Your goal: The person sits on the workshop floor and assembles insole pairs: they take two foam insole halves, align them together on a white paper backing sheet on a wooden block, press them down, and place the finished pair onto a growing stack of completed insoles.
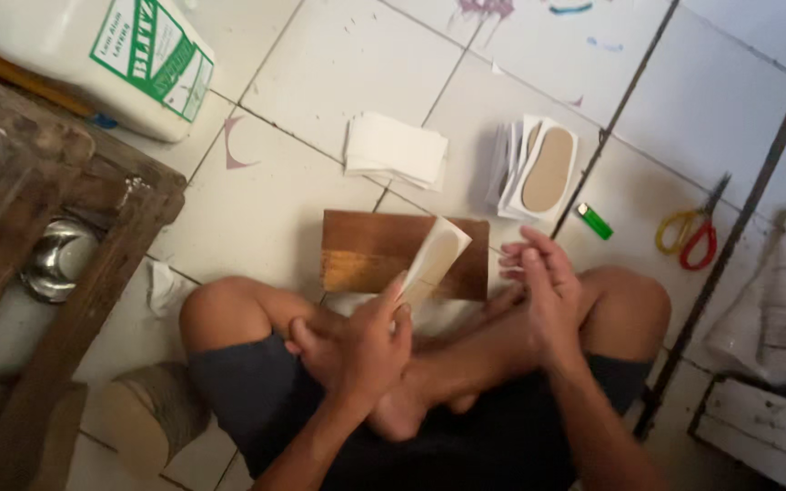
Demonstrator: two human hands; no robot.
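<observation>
White tiled floor (338, 64) all around, person sitting cross-legged on it. Left hand (370, 341) is closed around a white card with a tan insole shape (434, 259), holding it tilted up over a wooden board (366, 250). Right hand (548, 286) is open, fingers spread, holding nothing, just beside the card. Further out: white sheet stack (395, 150), more insole cards (543, 168), green lighter (595, 221), scissors (689, 235).

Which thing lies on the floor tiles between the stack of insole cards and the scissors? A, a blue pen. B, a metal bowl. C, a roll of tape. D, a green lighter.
D: the green lighter lies on the tiles just right of the insole cards and left of the scissors.
</observation>
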